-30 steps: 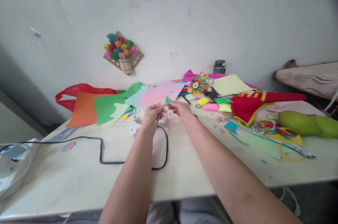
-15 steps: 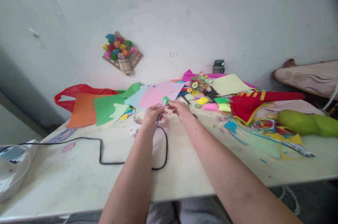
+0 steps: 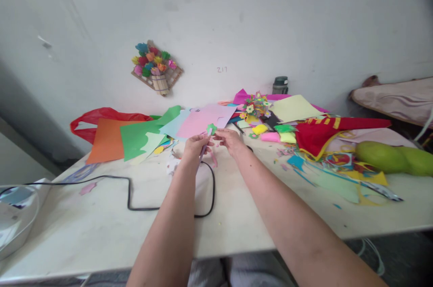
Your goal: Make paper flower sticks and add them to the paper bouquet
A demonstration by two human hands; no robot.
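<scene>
Over the pale counter [image 3: 84, 228], toward its back edge, the left hand [image 3: 195, 145] pinches a slim lilac strip [image 3: 203, 152] and the right hand [image 3: 230, 139] pinches the small green flower-shaped cutout [image 3: 212, 127], probably light, bendable, best held by its rim.

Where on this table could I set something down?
Probably front left: bare tabletop between the white container, black cord, left forearm and front edge. A smaller patch lies between the forearms. Crowded: the back, with coloured papers, and the right, around the red cloth.
</scene>
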